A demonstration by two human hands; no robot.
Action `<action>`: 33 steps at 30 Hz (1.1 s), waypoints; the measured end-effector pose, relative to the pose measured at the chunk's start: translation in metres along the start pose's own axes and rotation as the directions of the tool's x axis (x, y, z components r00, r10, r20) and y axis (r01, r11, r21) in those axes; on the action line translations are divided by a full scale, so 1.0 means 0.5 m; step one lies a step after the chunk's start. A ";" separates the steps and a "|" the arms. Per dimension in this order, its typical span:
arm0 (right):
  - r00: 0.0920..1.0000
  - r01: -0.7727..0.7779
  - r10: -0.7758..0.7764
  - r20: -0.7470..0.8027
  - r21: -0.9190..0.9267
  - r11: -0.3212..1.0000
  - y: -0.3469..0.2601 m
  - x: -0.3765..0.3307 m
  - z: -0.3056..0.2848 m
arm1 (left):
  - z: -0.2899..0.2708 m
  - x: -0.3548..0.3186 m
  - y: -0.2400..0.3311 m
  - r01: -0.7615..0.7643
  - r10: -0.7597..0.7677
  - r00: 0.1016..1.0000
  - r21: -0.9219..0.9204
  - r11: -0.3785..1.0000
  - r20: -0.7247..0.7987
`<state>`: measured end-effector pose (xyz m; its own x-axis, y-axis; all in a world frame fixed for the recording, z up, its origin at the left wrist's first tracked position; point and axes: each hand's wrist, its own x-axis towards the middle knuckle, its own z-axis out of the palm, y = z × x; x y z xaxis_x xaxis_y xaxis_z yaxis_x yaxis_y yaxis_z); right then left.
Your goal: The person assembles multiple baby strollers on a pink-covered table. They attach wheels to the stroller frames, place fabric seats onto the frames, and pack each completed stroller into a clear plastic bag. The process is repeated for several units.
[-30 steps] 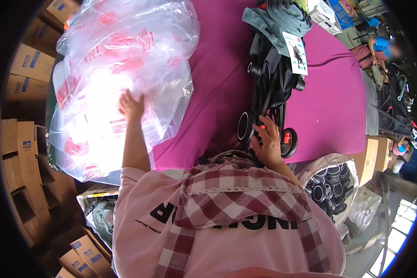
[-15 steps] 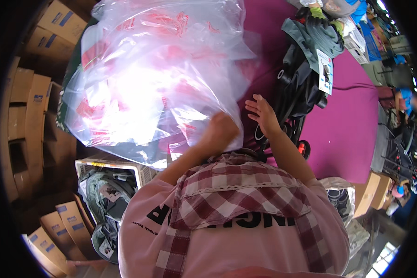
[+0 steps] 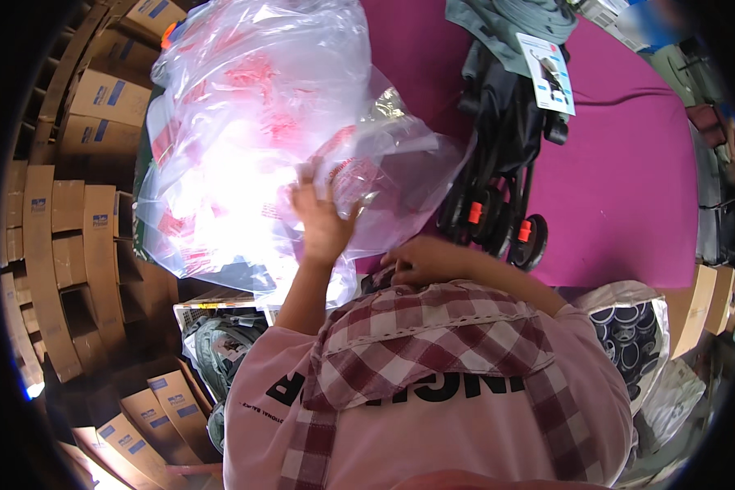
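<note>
Crinkly clear plastic bag [image 3: 261, 131] in left hand [image 3: 322, 224]; right hand [image 3: 423, 260] curled, contents hidden.

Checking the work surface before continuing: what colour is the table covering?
Magenta-purple table covering, clearest in the head view.

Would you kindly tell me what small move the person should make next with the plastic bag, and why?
Probably bring the right hand up to grip the clear plastic bag beside the left hand. Only the left hand holds the bag's crumpled edge, while the right rests low near the chest, and the folded black stroller lies close on the purple table.
</note>
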<state>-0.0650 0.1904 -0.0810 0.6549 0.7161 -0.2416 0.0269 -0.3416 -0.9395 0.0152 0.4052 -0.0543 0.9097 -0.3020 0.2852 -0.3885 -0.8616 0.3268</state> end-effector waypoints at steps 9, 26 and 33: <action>0.745 -0.014 -0.116 -0.657 -0.189 0.982 -0.024 -0.098 -0.293 | 0.178 -0.341 -0.061 0.256 -0.317 0.828 0.191 0.947 0.462; 0.601 0.518 -0.797 -0.063 -0.729 0.448 -0.177 0.114 -0.003 | -0.032 -0.383 0.108 0.346 -0.607 0.712 -0.929 -0.134 0.353; 0.758 0.491 -0.628 -0.178 -0.478 0.728 -0.174 0.040 0.148 | -0.130 -0.483 -0.027 0.365 -0.752 0.651 -0.910 0.196 0.099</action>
<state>-0.1102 0.2794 -0.0219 0.6140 0.6484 0.4501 0.7020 -0.1879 -0.6869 -0.2086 0.5162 -0.0690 0.8993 0.4111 -0.1493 0.1220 0.0918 0.9883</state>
